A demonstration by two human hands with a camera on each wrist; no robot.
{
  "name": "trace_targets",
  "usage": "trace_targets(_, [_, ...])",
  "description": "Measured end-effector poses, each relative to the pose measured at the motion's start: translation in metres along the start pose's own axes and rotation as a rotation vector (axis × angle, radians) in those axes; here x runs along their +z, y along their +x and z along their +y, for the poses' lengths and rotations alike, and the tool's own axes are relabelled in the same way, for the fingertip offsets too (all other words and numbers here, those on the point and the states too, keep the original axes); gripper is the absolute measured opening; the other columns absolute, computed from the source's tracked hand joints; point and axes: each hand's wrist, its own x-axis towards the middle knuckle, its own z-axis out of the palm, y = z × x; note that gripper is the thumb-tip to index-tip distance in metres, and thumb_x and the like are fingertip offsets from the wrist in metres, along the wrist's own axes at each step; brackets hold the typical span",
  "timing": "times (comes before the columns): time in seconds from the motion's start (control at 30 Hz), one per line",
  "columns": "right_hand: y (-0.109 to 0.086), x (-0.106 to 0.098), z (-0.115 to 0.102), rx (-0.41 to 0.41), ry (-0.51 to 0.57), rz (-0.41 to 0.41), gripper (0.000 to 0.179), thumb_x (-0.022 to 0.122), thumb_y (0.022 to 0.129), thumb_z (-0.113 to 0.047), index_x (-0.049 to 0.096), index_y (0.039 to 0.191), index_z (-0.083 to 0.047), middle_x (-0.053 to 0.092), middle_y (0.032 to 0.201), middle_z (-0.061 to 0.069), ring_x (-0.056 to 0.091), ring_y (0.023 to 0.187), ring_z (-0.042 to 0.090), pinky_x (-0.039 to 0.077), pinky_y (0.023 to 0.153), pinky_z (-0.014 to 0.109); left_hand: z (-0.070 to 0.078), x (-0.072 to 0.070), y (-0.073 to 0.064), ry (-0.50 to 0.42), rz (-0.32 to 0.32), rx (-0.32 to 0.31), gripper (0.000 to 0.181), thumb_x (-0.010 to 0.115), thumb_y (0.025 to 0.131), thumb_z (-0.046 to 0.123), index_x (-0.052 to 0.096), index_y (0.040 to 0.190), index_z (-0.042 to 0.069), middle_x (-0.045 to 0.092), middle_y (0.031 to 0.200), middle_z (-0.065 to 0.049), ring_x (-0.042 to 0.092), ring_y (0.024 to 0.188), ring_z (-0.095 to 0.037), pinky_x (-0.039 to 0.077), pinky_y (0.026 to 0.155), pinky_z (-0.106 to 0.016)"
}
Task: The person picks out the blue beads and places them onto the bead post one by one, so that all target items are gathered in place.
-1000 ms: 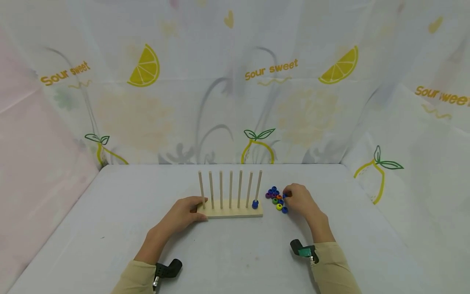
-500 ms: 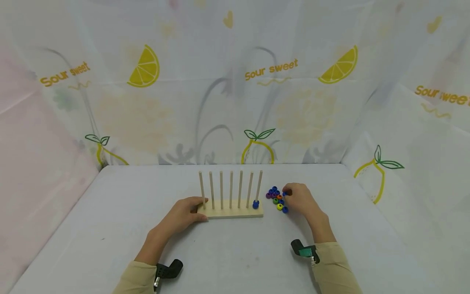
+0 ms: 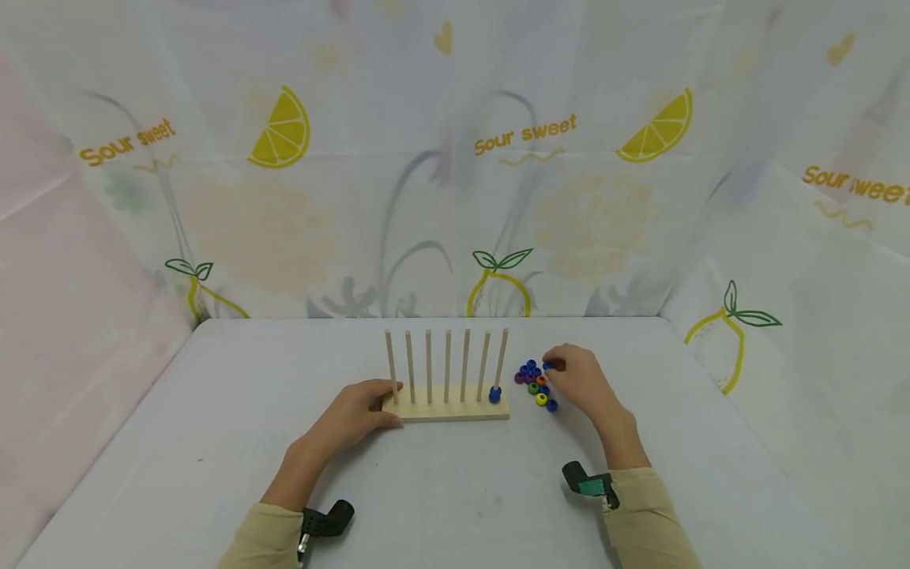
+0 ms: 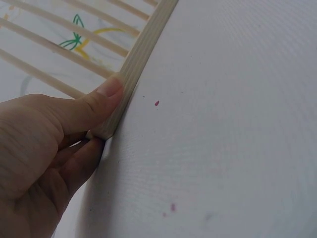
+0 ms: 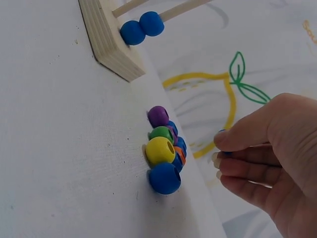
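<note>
A pale wooden peg board [image 3: 446,412] with a row of several upright pegs stands mid-table. Two blue beads [image 5: 142,28] are stacked on its rightmost peg. My left hand [image 3: 353,411] grips the board's left end, thumb on the front edge in the left wrist view. My right hand [image 3: 581,382] pinches a blue bead [image 3: 547,365] between thumb and fingertips, raised above the table beside the loose beads; the fingers cover most of it. The loose pile includes a yellow bead [image 5: 160,150], a green bead [image 5: 161,134], a purple bead [image 5: 158,116] and several blue ones.
A white cloth covers the table [image 3: 441,490]. Behind it hangs a white curtain [image 3: 426,197] printed with lemons and lettering. Black wrist cameras [image 3: 329,519] sit at both sleeves.
My right hand has lifted slightly up and away from the table with the blue bead between its fingers. The left hand and the peg board have stayed in place.
</note>
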Motion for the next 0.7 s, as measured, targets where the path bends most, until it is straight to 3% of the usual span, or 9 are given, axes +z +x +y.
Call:
trace_targets(0.37, [-0.002, -0.007, -0.015, -0.124, 0.076, 0.136, 0.020, 0.070, 0.088, -0.003, 0.073, 0.107, 0.002, 0.071, 0.099, 0.014, 0.066, 0.089, 0.026, 0.059, 0.082, 0.044, -0.002, 0.001, 0.000, -0.009, -0.003, 0.014, 0.056, 0.080, 0.082, 0.027, 0.063, 0.134, 0.013, 0.063, 0.137, -0.009, 0.053, 0.134, -0.032, 0.044, 0.110, -0.050])
trace_targets(0.7, [-0.003, -0.015, -0.027, -0.097, 0.219, 0.145, 0.021, 0.071, 0.088, -0.002, 0.073, 0.109, 0.000, 0.072, 0.103, 0.013, 0.067, 0.092, 0.026, 0.059, 0.084, 0.039, -0.001, 0.001, 0.001, 0.006, 0.008, 0.027, 0.052, 0.081, 0.081, 0.028, 0.066, 0.130, 0.016, 0.065, 0.134, -0.007, 0.056, 0.131, -0.029, 0.048, 0.106, -0.049])
